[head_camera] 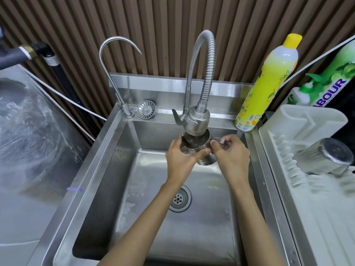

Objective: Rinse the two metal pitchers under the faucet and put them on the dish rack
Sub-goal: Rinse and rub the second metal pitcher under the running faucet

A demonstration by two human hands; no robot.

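Forearms [138,227] extend over the sink [99,179] toward the faucet [196,120]. Directly beneath the faucet head, the left hand [179,160] grips the body of pitcher 1 [193,144], held mouth-up; the right hand [230,158] pinches its handle. Right of the faucet, pitcher 2 [322,156] lies tilted on the dish rack [299,120].

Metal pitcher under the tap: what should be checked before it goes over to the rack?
1. Position: shiny metal pitcher sits under the flexible steel faucet head: ok.
2. Grip: left hand wraps its body: ok.
3. Grip: right hand pinches its handle: ok.
4. Water flowing, rinse finished: cannot tell.
5. Landing spot: white plastic dish rack shows free slots beside the second metal pitcher lying there: ok.
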